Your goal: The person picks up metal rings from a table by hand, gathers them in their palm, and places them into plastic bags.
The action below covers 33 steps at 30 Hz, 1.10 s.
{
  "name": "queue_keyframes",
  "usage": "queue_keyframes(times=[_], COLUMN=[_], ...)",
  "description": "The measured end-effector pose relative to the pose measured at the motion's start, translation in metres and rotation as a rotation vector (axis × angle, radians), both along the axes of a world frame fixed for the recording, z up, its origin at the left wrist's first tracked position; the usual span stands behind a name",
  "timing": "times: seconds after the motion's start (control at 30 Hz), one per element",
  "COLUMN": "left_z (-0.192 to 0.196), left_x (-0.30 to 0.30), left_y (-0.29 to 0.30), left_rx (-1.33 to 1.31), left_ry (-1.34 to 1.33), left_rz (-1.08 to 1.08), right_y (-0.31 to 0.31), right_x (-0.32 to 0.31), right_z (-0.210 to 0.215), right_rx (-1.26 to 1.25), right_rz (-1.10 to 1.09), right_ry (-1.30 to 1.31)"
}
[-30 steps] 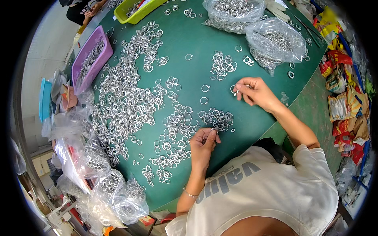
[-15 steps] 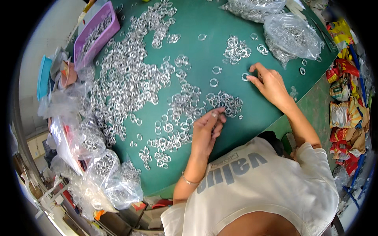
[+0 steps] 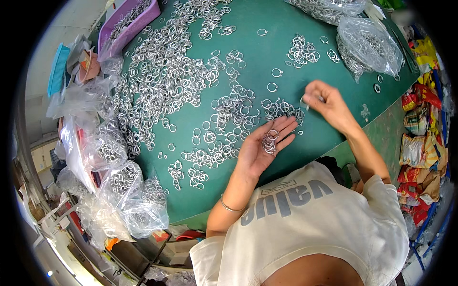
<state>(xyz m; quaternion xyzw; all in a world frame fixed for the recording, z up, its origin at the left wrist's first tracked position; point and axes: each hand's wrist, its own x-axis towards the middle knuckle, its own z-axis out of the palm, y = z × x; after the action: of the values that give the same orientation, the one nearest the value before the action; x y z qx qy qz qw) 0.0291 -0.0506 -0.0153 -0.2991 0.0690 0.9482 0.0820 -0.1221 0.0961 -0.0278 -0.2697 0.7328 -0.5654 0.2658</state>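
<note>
Cupping a few metal rings (image 3: 270, 141) at centre, the left hand (image 3: 261, 150) lies open, palm up; the right hand (image 3: 329, 106), at two o'clock, pinches one ring (image 3: 304, 101) over the green table (image 3: 315, 143).

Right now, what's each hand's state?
Left hand: open, palm up, cradling a few metal rings.
Right hand: fingers pinched on one small ring.

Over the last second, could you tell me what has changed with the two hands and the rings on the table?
The left hand has lifted off the table and turned palm up, now cupping a small bunch of metal rings it gathered. The right hand has drawn back slightly from the cloth and pinches one ring at its fingertips. The big spread of loose rings on the green table and the plastic bags lie as before.
</note>
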Motion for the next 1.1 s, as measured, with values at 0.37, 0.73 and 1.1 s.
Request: queue_keyframes(times=[0.37, 0.73, 1.1], left_z=[0.0, 0.009, 0.0], left_x=[0.0, -0.014, -0.012], left_y=[0.007, -0.008, -0.004], left_rx=[-0.55, -0.654, -0.805], left_ry=[0.036, -0.06, 0.002], left_rz=[-0.272, -0.146, -0.055], right_y=[-0.022, -0.019, -0.043], right_x=[0.033, -0.023, -0.128], right_z=[0.014, 0.032, 0.092], right_rx=[0.01, -0.03, 0.288], right_rz=[0.213, -0.134, -0.335], right_ry=[0.095, -0.594, 0.873])
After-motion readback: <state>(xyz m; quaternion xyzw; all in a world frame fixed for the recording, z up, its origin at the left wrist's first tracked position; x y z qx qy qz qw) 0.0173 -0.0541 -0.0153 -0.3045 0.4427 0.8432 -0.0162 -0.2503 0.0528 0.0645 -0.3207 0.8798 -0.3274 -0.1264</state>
